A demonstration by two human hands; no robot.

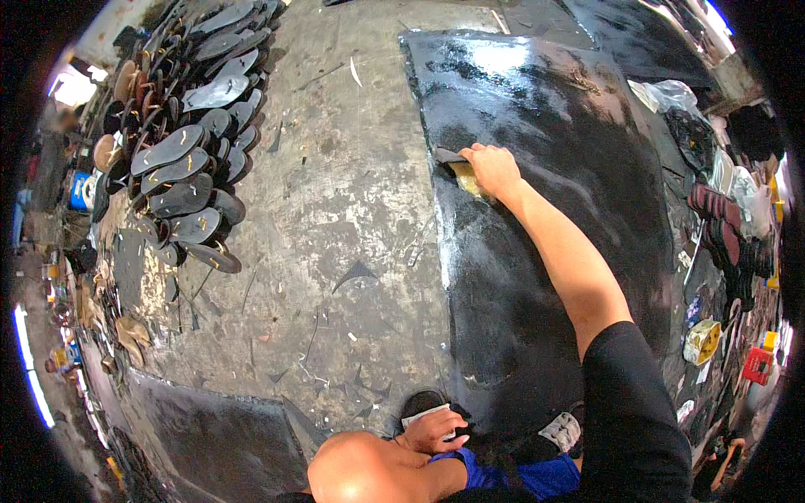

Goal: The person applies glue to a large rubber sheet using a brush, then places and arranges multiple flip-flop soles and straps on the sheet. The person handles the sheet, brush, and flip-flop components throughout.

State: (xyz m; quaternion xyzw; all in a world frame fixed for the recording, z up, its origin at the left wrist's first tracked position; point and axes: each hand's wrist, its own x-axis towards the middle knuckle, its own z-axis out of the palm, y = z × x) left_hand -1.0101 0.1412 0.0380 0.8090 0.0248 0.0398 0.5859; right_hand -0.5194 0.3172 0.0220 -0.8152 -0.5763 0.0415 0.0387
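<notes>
A black sheet (537, 285) with a wet, glossy coating lies on the floor ahead of me. My right hand (495, 172) reaches over its left edge and grips a flat dark spreader piece (453, 156). Just under the fingers shows a yellowish, glue-like patch (466, 178); whether it is on the sheet or part of the held piece is unclear. My left hand (433, 430) hangs loosely low in the view, fingers slightly bent and apart, with nothing visible in it. Close to it is a dark shoe with a white band (426, 411).
Dark sandal soles (180, 197) are heaped at the far left. Another black sheet (218, 432) lies at the lower left. At the right are plastic bags (675, 96), a round yellow-stained container (703, 342) and a red can (757, 365). Scraps litter the worn floor (335, 251).
</notes>
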